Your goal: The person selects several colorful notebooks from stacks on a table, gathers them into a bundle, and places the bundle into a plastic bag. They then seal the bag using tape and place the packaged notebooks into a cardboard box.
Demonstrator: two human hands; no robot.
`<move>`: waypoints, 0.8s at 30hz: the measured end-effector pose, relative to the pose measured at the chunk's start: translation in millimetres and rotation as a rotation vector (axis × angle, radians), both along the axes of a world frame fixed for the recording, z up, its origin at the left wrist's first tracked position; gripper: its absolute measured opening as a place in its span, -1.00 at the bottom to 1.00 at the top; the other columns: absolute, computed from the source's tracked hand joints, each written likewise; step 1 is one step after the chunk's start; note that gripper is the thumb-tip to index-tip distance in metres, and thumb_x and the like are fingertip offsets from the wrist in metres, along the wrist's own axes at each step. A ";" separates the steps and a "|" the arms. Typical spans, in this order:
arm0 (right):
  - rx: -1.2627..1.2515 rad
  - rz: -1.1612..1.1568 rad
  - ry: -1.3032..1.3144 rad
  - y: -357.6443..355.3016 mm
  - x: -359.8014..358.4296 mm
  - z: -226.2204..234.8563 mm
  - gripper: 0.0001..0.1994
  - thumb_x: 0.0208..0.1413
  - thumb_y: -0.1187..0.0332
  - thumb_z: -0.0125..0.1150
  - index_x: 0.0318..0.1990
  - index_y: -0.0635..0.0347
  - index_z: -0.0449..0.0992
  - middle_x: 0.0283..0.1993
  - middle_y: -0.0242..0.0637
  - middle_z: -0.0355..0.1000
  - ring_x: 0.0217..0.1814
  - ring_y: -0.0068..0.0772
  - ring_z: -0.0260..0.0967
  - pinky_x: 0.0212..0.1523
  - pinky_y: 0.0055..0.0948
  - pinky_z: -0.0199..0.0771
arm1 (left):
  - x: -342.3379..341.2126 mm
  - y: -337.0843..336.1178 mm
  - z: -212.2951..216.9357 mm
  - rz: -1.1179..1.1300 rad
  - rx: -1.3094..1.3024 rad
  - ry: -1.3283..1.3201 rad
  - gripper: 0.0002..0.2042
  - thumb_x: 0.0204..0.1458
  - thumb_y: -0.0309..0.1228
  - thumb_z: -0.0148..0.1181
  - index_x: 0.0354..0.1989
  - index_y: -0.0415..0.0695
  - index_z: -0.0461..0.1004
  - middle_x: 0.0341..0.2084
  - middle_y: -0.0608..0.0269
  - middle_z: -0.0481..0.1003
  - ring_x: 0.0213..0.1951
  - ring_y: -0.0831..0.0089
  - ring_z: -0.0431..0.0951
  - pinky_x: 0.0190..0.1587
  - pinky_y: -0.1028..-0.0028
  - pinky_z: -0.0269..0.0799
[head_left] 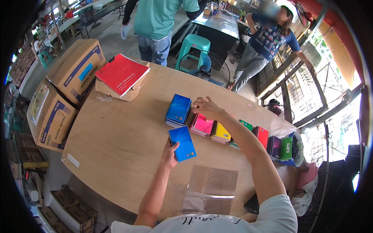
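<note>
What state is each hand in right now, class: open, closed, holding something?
Left hand: closed on a blue, rectangular, spiral-bound notebook.
Right hand: fingers bent beside the pink spiral-bound notebook stack; whether it grips anything cannot be told.

1. Red notebook (pixel 123 74): white lettering, large line plus smaller lines, lower part of cover.
2. Rear carton (pixel 74 79): dark product print, count in dark blue band; bright blue label (pixel 85 71) also lettered.
3. Front carton (pixel 55 123): same style of print, count in band.
4. Co-worker's T-shirt (pixel 268 42): pale lettering below cartoon figures.
5. White shirt (pixel 211 222): black script.
6. Blue notebook (pixel 182 143): corner print, too small.
</note>
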State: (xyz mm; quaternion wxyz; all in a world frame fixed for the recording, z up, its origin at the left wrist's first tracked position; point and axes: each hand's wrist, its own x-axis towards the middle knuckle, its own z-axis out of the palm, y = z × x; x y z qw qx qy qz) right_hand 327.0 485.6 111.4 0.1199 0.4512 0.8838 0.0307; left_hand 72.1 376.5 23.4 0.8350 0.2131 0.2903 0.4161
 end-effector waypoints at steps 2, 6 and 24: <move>-0.054 -0.031 0.081 1.1 10.2 1.7 -0.56 -0.26 0.41 0.38 -0.11 -0.20 0.49 0.05 -0.48 0.32 0.32 -0.36 0.06 0.26 0.18 0.08 | 2.3 -1.9 -5.1 -0.020 0.011 -0.005 -0.38 0.12 -0.40 0.11 0.33 -0.06 -0.03 0.15 0.09 0.27 0.17 0.16 0.33 0.13 0.11 0.39; -0.023 0.013 0.158 2.4 30.8 6.4 -0.64 -0.24 0.42 0.36 -0.19 -0.13 0.52 -0.02 -0.54 0.41 0.24 -0.42 0.21 0.30 0.26 -0.05 | 11.3 -3.8 -8.1 -0.035 -0.009 -0.056 -0.43 0.15 -0.38 0.09 0.31 -0.07 0.02 0.12 0.11 0.30 0.13 0.21 0.37 0.10 0.16 0.40; -0.164 -0.711 1.156 -170.3 -6.4 43.1 -0.59 -0.02 0.35 0.37 -0.04 0.37 0.46 -0.21 -0.22 0.50 -0.31 -0.47 0.47 -0.40 -0.48 0.49 | 52.4 -33.0 41.3 -0.034 0.096 -0.343 -0.33 0.11 -0.03 0.12 0.30 -0.10 0.05 0.14 0.15 0.29 0.16 0.28 0.33 0.14 0.19 0.33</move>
